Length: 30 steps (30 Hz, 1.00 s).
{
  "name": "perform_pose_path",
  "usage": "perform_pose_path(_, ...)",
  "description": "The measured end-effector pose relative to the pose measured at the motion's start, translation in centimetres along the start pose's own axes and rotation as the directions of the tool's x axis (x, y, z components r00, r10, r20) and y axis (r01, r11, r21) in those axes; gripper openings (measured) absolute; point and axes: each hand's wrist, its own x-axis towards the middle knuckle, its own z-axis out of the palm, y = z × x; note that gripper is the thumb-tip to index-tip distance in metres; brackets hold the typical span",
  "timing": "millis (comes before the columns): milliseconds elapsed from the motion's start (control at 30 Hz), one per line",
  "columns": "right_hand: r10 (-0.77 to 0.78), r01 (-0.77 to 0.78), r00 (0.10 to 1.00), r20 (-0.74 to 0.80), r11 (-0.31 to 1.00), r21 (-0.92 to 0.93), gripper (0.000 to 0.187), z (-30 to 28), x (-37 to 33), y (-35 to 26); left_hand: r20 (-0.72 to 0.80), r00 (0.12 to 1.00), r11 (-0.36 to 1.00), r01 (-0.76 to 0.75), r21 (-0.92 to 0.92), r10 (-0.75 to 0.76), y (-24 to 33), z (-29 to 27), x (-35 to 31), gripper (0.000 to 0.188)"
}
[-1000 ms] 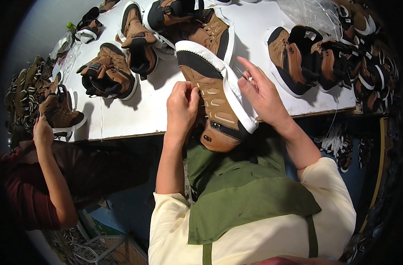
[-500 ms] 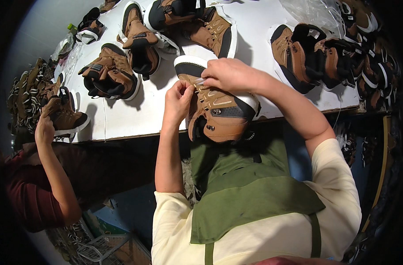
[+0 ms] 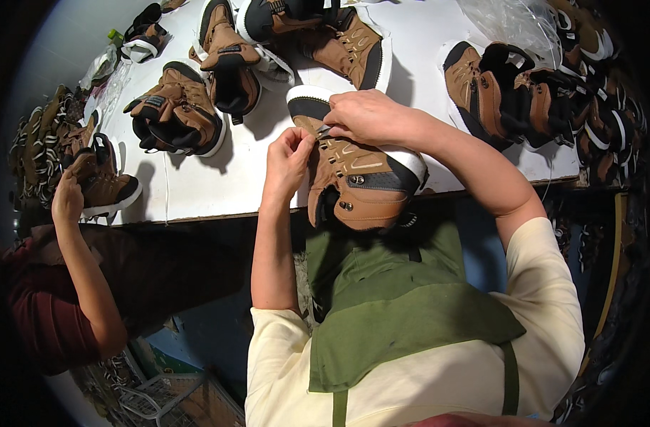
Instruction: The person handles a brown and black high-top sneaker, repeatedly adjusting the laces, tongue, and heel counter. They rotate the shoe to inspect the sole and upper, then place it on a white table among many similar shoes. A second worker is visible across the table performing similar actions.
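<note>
A brown boot (image 3: pixel 373 201) with a white sole and black toe trim rests at the table's front edge, its toe pointing away from me and its collar toward me. My left hand (image 3: pixel 288 160) is pinched at the boot's lacing edge; whatever lies between thumb and finger is too small to make out. My right hand (image 3: pixel 364 117) lies over the far side of the boot, closed on a small silvery metal tool (image 3: pixel 323 131). The tool's tip points at the lacing edge, close to my left fingertips. Its exact kind is mostly hidden by my fingers.
Several similar boots stand on the white table (image 3: pixel 268 181), including one boot (image 3: pixel 179 110) at left and one (image 3: pixel 471 92) at right. Clear plastic wrap (image 3: pixel 510 28) lies behind. At far left a co-worker's hand (image 3: pixel 67 199) touches another boot (image 3: pixel 106 186). A wire basket (image 3: pixel 175 398) sits below.
The boot and both my hands stay together in nearly the same pose. The tool shows a little differently at my right fingertips. The whole view has shifted slightly.
</note>
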Motion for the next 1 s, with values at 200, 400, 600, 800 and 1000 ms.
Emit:
perform_pose_path(200,0.072,-0.077,0.992,-0.1,0.996,-0.05,0.025,-0.6,-0.9,0.5,-0.056,0.994,0.996,-0.089,0.005,0.089,0.0,0.1,-0.1,0.018)
perform_pose_path(400,0.069,-0.078,0.993,-0.097,0.993,-0.093,0.025,-0.7,-1.2,-0.1,-0.025,0.987,0.92,-0.137,0.368,0.157,2.1,1.0,-0.1,0.017)
perform_pose_path(600,0.062,-0.073,0.994,-0.085,0.988,-0.134,0.021,-0.7,-1.2,0.0,-0.063,0.988,0.792,-0.073,0.606,0.139,3.2,2.2,0.4,0.019)
perform_pose_path(800,0.059,-0.065,0.996,-0.063,0.993,-0.102,0.023,-0.9,-1.2,-0.1,-0.028,0.991,0.857,-0.101,0.505,0.133,2.4,1.6,0.9,0.015)
perform_pose_path(1000,0.038,-0.037,0.999,0.007,0.998,-0.059,0.023,-0.7,-0.8,-0.1,0.019,0.998,0.969,-0.058,0.241,0.055,1.8,0.7,0.5,0.014)
